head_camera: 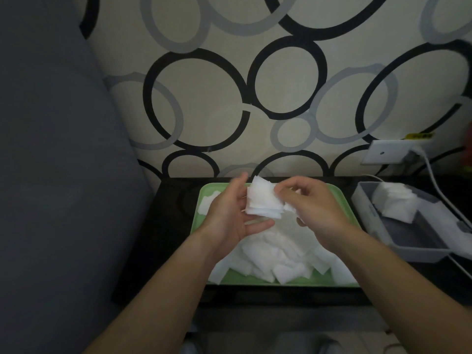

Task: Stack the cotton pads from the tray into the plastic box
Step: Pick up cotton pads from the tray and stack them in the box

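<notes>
White cotton pads fill a pale green tray on a black surface. Right of the tray the plastic box is grey; behind it the wall shows black and grey rings on cream.

White cotton pads heaped in green tray; small stack in grey plastic box.
</notes>
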Tool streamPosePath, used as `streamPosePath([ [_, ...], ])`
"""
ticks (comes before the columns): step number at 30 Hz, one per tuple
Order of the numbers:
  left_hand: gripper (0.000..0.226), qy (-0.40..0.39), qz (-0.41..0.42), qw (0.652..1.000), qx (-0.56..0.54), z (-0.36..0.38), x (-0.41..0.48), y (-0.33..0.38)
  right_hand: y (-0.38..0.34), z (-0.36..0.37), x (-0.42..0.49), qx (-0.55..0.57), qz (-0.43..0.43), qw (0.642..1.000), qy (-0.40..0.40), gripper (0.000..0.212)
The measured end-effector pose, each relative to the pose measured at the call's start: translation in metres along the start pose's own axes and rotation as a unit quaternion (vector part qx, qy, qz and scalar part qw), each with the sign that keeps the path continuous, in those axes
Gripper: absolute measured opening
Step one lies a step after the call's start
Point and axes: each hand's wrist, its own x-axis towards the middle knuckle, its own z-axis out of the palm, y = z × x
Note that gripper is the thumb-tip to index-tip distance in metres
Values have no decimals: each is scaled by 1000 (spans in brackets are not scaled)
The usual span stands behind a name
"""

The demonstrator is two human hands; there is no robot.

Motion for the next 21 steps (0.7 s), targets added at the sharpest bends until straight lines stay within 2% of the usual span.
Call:
streamPosePath([
  [2,27,12,26,999,42,-1,2,-5,0,1,0,-12,-12,1000,-11,8],
  [4,22,44,31,997,62,-3,5,-9,-2,-2,1,-28,12,1000,1,11],
  [6,22,75,27,995,64,-5,7,-9,-6,-7,2,18,81,996,16,17],
  [8,20,86,33,994,58,-6,6,-7,-8,-12,3,96,111,989,10,24],
  [12,19,92,50,990,90,-4,7,-8,-9,-19,2,167,71,983,-37,27],
  [15,21,65,63,990,108,1,5,-10,-9,-19,0,158,48,983,-77,24],
  [21,16,21,75,993,87,20,1,-11,-3,-23,3,131,43,989,-45,31],
])
